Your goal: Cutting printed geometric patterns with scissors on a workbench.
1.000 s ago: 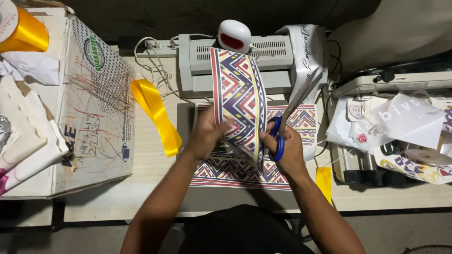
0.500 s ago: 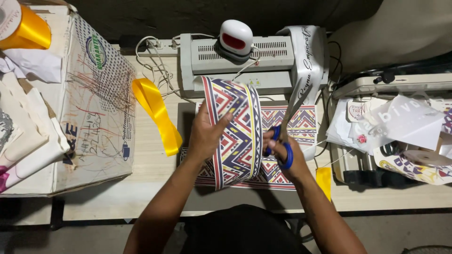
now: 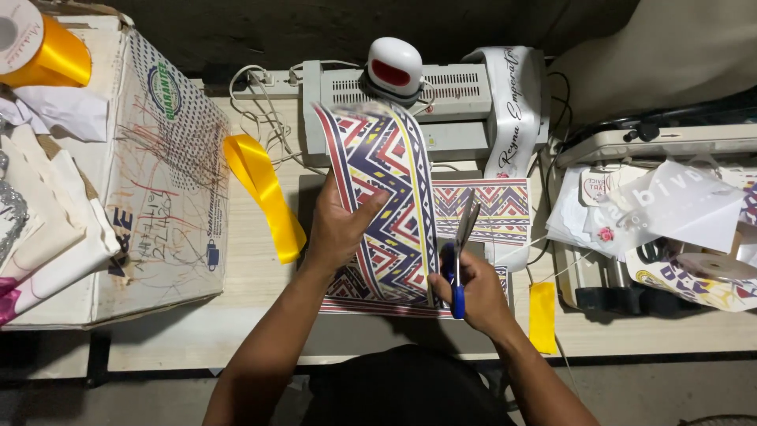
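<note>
Gripping blue-handled scissors [image 3: 460, 260], right hand [image 3: 475, 293] has blades open at patterned strip [image 3: 390, 201] edge; left hand [image 3: 341, 229] clamps strip upright above table [image 3: 260, 276]; cut looks partway, printed sheet [image 3: 482, 209] beneath uncut.

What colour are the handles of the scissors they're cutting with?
Blue. The scissors' handles show best in the head view, gripped in the right hand.

Pale wooden tabletop [image 3: 252, 276] across the middle, dark wall [image 3: 276, 31] at 12 o'clock, dim grey floor [image 3: 142, 394] at 6 o'clock, large cardboard box [image 3: 165, 181] at 9 o'clock, grey laminating machine [image 3: 449, 118] at 12 o'clock, soft overhead light
</note>
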